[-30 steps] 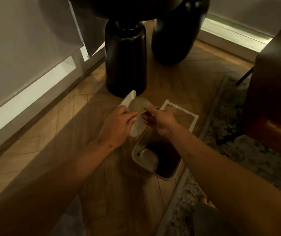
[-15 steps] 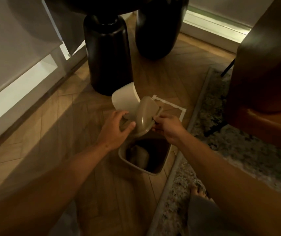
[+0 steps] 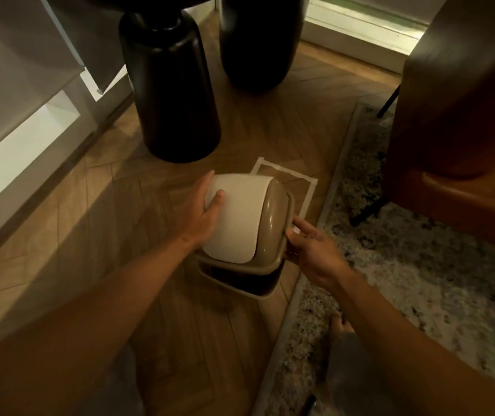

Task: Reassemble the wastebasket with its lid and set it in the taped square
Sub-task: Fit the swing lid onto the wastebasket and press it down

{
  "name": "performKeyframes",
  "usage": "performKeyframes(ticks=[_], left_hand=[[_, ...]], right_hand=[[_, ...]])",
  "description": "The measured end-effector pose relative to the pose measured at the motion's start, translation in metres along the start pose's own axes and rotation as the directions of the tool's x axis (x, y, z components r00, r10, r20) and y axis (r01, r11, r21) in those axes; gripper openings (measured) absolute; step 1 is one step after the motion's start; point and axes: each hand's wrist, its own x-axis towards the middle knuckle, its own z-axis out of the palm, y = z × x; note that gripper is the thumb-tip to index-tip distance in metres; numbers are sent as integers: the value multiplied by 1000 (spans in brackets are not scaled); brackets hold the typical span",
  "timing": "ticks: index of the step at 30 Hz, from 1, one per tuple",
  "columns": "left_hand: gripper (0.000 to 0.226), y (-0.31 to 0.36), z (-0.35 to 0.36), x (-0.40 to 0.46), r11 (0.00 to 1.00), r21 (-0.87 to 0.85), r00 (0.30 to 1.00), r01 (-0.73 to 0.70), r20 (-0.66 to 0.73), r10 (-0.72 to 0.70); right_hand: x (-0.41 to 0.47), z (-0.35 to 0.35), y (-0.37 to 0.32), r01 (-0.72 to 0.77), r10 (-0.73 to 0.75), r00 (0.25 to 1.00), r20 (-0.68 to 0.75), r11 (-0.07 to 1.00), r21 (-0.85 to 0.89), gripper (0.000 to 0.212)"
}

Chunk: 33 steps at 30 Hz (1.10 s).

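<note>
A beige wastebasket (image 3: 240, 283) stands on the wooden floor, its near rim and dark inside still showing. Over it sits the lid (image 3: 273, 217), a tan frame with a cream swing flap, tilted and covering most of the opening. My left hand (image 3: 207, 211) grips the lid's left side, thumb on the flap. My right hand (image 3: 309, 250) pinches the lid's right rim. The taped square (image 3: 309, 190) of white tape lies on the floor just behind the basket, partly hidden by the lid.
Two thick black table legs (image 3: 174, 94) stand behind the square. A speckled rug (image 3: 420, 280) runs along the right, with a brown chair (image 3: 456, 139) on it. White curtains and a wall base (image 3: 15, 121) line the left. My foot (image 3: 340, 322) rests on the rug edge.
The lid has come down from in front of me onto the wastebasket's opening, turned flap-up. Both hands moved down with it, and the view shifted closer.
</note>
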Motion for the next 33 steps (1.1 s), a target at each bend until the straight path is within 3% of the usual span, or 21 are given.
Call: performKeyframes(ticks=[13, 22, 27, 33], left_hand=[[92, -43, 18, -23, 976, -28, 959, 217, 195, -208], [99, -54, 22, -43, 965, 12, 945, 261, 198, -258], [95, -54, 23, -48, 971, 44, 955, 236, 176, -240], [98, -52, 26, -54, 972, 133, 961, 192, 174, -214]], right_hand=[[6, -19, 45, -87, 89, 988, -125, 996, 24, 34], [7, -26, 75, -51, -41, 949, -314, 959, -278, 33], [7, -28, 82, -2, -222, 912, -344, 837, -548, 35], [1, -29, 88, 6, -221, 920, -322, 833, -553, 31]])
